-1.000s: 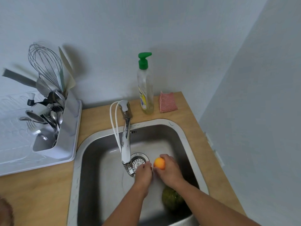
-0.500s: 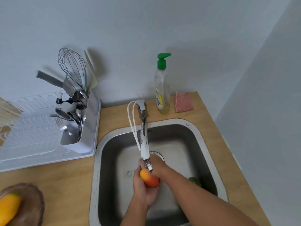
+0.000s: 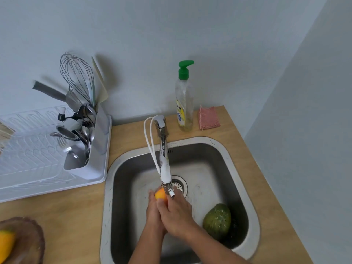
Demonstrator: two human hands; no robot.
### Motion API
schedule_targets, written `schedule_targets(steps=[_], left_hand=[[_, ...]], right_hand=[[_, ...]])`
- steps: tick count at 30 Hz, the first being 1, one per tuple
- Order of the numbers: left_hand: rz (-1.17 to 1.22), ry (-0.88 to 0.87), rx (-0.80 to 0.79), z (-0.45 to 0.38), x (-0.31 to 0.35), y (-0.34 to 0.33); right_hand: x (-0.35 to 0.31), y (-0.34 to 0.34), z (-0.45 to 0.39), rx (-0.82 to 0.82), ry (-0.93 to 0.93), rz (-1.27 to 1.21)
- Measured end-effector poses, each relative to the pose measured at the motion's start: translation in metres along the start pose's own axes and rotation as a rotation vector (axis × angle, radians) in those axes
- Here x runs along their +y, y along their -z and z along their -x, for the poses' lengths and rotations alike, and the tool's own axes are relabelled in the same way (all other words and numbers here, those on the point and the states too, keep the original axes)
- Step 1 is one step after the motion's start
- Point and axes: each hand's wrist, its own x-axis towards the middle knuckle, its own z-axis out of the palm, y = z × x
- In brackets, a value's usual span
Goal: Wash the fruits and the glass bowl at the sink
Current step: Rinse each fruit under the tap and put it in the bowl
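Two hands meet under the faucet point(image 3: 165, 159) spout, over the steel sink point(image 3: 253, 216). The left hand point(image 3: 153, 212) cups an orange fruit point(image 3: 160, 195) from below, and the right hand point(image 3: 176, 216) wraps over it, fingers curled round it (only the fruit's top shows between them). A green fruit point(image 3: 217, 220), beaded with water, lies in the sink's right corner. On the counter point(image 3: 76, 216) at the left edge, a brown bowl point(image 3: 28, 237) holds a yellow fruit point(image 3: 5, 244). A soap bottle point(image 3: 183, 103) and pink sponge point(image 3: 209, 118) sit behind the sink.
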Motion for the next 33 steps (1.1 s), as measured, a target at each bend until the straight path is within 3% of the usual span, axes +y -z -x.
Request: schedule_targets(steps=[3, 5, 8, 13, 15, 19, 23, 25, 27, 29, 33], left_hand=[[0.097, -0.003, -0.102, 0.014, -0.009, -0.009], [0.007, -0.049, -0.061, 0.019, -0.009, -0.013], [-0.036, -0.132, -0.040, 0.024, -0.007, -0.014], [-0.116, -0.193, 0.035, 0.024, 0.005, -0.014], [-0.184, -0.237, 0.048, 0.023, 0.009, -0.016], [-0.469, -0.450, 0.256, 0.019, 0.007, -0.019], [-0.753, -0.674, 0.261, 0.028, -0.003, -0.017], [-0.826, -0.748, 0.217, 0.038, -0.013, -0.020], [-0.758, -0.739, 0.168, 0.046, -0.020, -0.024], [-0.582, -0.682, 0.164, 0.049, -0.019, -0.023], [-0.455, -0.498, 0.086, 0.046, -0.017, -0.020]], right_hand=[[-0.016, 0.019, -0.023, -0.049, -0.076, -0.035], [-0.018, 0.030, -0.047, -0.081, -0.070, -0.033], [-0.015, 0.035, -0.080, -0.132, -0.142, -0.292], [-0.017, 0.031, -0.057, 0.029, 0.046, -0.169], [-0.014, 0.022, -0.028, -0.010, 0.081, -0.222], [0.010, -0.002, -0.003, -0.090, -0.004, -0.356], [0.012, -0.007, -0.018, -0.088, -0.108, -0.481], [0.002, 0.004, -0.032, -0.012, -0.151, -0.566], [-0.002, 0.025, -0.051, 0.061, -0.308, -0.745], [0.002, 0.040, -0.067, -0.016, -0.473, -0.978], [0.007, 0.039, -0.076, -0.140, -0.492, -1.020]])
